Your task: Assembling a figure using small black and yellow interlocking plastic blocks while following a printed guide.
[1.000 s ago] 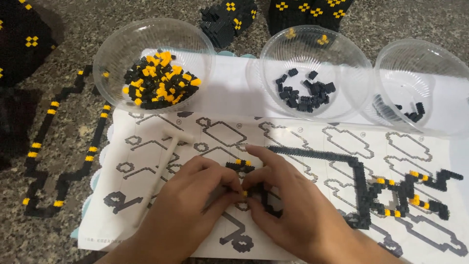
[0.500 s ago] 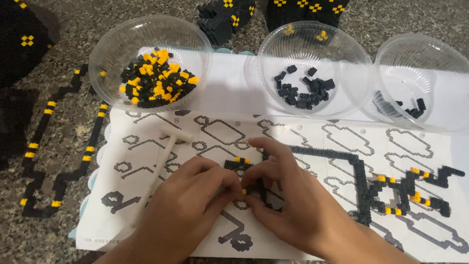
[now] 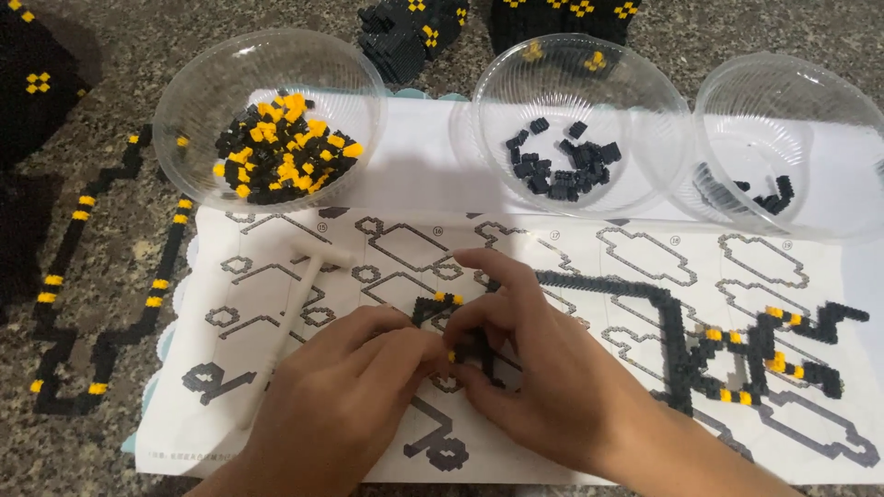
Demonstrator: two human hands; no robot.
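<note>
1. Left hand (image 3: pixel 345 391) and right hand (image 3: pixel 543 368) both pinch a small black-and-yellow block piece (image 3: pixel 440 308) between meeting fingertips.
2. Piece sits on the instruction sheet (image 3: pixel 589 258), mid-counter, long axis slanting up-right.
3. Both hands equally near.

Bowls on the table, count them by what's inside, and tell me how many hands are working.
Bowl with black and yellow bricks: 1
Bowls with only black bricks: 2
Hands, left hand and right hand, pinching one small black and yellow piece: 2
Total: 3 bowls, 2 hands
</note>
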